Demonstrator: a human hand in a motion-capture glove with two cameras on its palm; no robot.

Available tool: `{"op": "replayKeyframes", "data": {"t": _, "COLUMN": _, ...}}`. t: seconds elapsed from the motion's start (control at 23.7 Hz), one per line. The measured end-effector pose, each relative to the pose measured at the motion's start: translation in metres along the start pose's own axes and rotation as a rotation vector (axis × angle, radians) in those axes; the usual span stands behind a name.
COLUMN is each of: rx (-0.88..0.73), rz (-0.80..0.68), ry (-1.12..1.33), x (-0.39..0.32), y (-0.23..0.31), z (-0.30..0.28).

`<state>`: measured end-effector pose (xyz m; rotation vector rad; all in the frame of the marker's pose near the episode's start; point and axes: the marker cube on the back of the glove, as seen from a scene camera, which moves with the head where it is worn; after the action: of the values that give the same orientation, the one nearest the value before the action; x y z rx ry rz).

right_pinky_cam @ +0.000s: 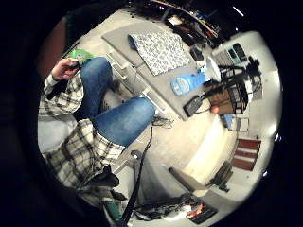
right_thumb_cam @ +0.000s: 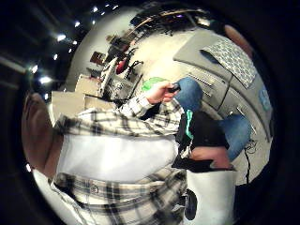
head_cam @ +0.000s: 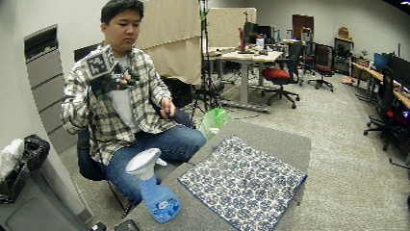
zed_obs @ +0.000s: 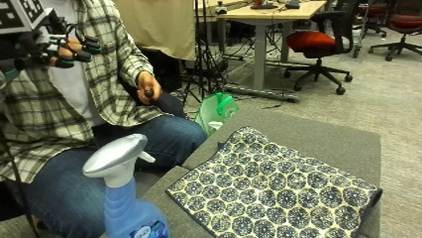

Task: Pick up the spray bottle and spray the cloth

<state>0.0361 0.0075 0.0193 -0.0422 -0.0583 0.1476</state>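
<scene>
Closest to me, the spray bottle [zed_obs: 125,198] stands untouched on the table's [zed_obs: 316,136] corner beside the patterned cloth [zed_obs: 277,191]. Nothing has started: the gloved right hand [zed_obs: 63,49] is raised at chest height, fingers loosely curled, holding nothing. It must reach down and grasp the bottle.

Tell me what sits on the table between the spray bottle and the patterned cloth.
Nothing: in the wide outside view, only bare grey table separates the spray bottle from the cloth. The outside view shows the same gap.
</scene>
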Motion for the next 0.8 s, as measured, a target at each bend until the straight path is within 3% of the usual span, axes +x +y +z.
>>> {"op": "replayKeyframes", "data": {"t": 0.25, "rx": 0.006, "rz": 0.240, "ry": -0.043, "x": 0.071, "y": 0.018, "z": 0.021}}
{"op": "replayKeyframes", "data": {"t": 0.63, "rx": 0.141, "rz": 0.572, "ry": -0.204, "x": 0.178, "y": 0.029, "z": 0.035}}
{"op": "replayKeyframes", "data": {"t": 0.72, "rx": 0.221, "rz": 0.634, "ry": -0.238, "x": 0.206, "y": 0.024, "z": 0.037}}
{"op": "replayKeyframes", "data": {"t": 0.8, "rx": 0.406, "rz": 0.693, "ry": -0.233, "x": 0.236, "y": 0.009, "z": 0.040}}
